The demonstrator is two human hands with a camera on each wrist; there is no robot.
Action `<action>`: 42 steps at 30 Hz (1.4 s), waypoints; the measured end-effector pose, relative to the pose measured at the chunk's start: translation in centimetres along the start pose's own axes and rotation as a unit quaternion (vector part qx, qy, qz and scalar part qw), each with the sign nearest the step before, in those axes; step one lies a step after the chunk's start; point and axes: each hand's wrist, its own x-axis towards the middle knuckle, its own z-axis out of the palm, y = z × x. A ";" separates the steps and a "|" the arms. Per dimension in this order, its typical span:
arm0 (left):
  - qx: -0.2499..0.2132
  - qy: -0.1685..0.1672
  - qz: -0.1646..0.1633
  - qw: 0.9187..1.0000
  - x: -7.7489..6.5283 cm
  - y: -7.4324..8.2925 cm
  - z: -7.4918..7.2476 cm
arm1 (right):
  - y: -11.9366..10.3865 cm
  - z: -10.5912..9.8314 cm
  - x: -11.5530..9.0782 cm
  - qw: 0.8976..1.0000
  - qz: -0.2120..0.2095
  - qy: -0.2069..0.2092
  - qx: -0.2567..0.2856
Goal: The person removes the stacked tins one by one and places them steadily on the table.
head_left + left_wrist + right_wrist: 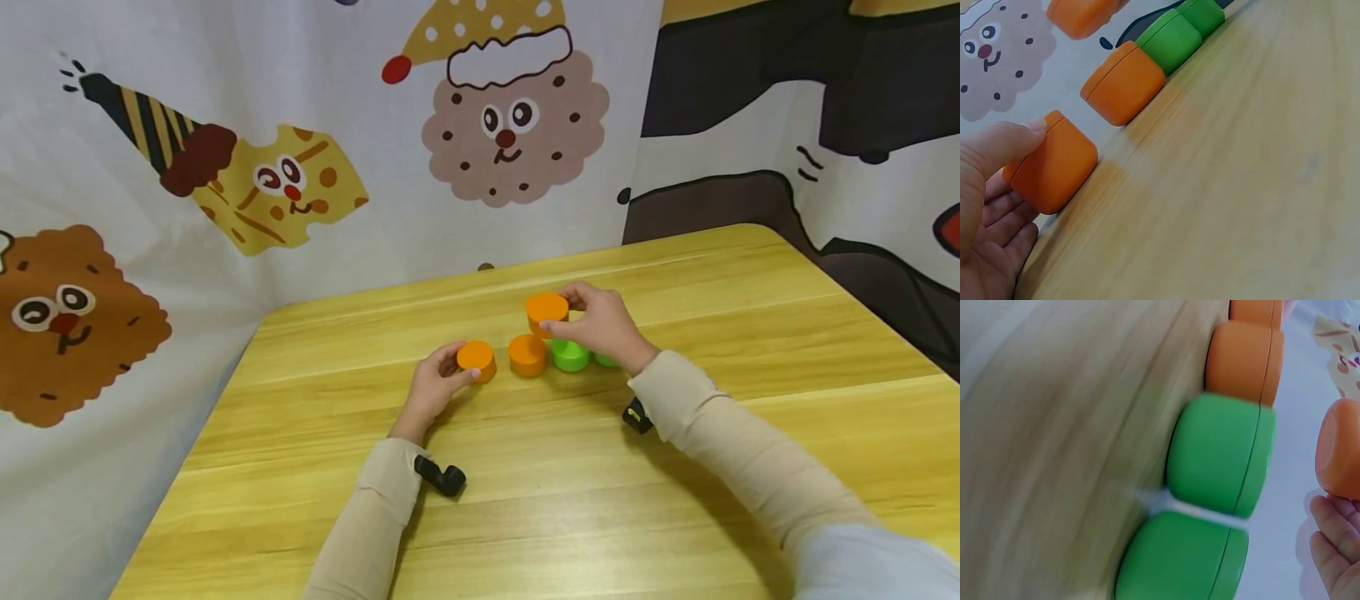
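Observation:
My left hand grips an orange round lidded container that stands on the table, thumb at the near side. In the air, my right hand holds a second orange container between thumb and fingers, above the row. Below it stands a third orange container, touched by neither hand. To its right are a green container and another green container, the latter partly hidden by the right hand in the head view. In the left wrist view, the left thumb presses near the lid seam of its orange container.
The wooden table has its far edge against a hanging cloth printed with cartoon food. Small black camera mounts sit on both wrists.

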 end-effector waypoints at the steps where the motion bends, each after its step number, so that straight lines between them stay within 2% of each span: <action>1: -0.001 0.002 0.001 1.000 0.0 0.0 0.0 | 0.1 -0.2 0.0 1.000 0.000 0.005 0.000; 8: 0.005 0.015 0.006 1.000 -0.2 0.4 -0.1 | 0.8 -1.7 -0.4 1.000 0.001 0.027 -0.014; 15: 0.012 0.012 0.004 1.000 -0.1 0.5 -0.1 | 1.9 -3.3 -1.4 0.999 0.017 0.039 -0.018; 25: 0.015 0.009 -0.001 1.000 -0.1 0.4 -0.3 | 3.7 -5.5 -3.1 0.995 0.034 0.083 -0.034; 28: 0.006 0.002 -0.008 1.000 -0.2 0.7 -0.4 | 4.1 -6.0 -3.6 0.994 0.037 0.092 -0.035; 33: 0.009 -0.006 -0.004 1.000 -1.0 2.2 -0.2 | 4.9 -6.8 -4.5 0.993 0.040 0.103 -0.043; 38: 0.015 0.004 0.013 1.000 -0.6 0.8 0.0 | 5.8 -7.7 -5.2 0.989 0.051 0.124 -0.060; 42: 0.011 0.003 0.006 1.000 -0.6 0.9 0.1 | 6.5 -8.2 -5.4 0.988 0.059 0.129 -0.063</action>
